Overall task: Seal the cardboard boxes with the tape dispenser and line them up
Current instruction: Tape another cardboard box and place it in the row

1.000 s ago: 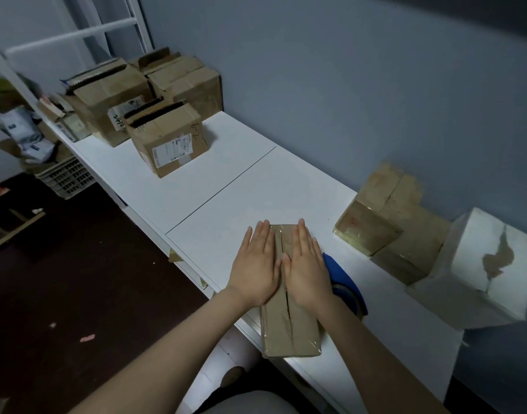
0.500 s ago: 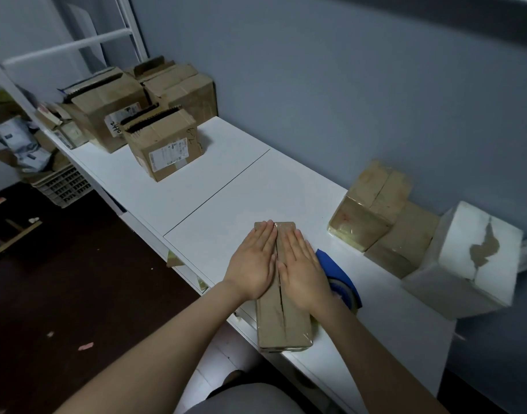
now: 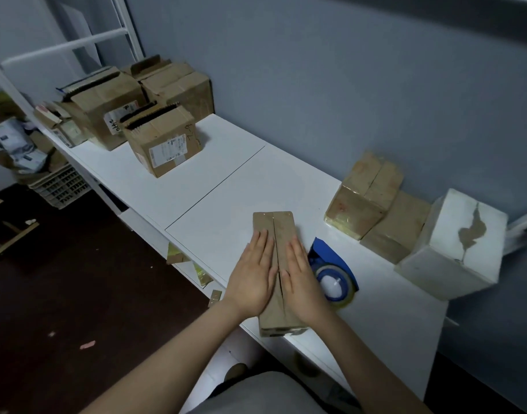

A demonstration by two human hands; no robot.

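A long, narrow cardboard box (image 3: 274,225) lies on the white table (image 3: 214,186) near its front edge, its top flaps meeting in a centre seam. My left hand (image 3: 253,276) presses flat on the left flap and my right hand (image 3: 299,279) presses flat on the right flap, fingers straight. A blue tape dispenser (image 3: 334,276) with a roll of clear tape lies on the table just right of my right hand, touched by neither hand.
Two taped brown boxes (image 3: 366,192) and a white box (image 3: 456,246) stand in a row against the blue wall at right. Several cardboard boxes (image 3: 163,138) crowd the far left of the table. A crate (image 3: 59,183) and dark floor lie to the left.
Both hands have slid back along the box towards me, uncovering its far end. The box and the dispenser have stayed in place.
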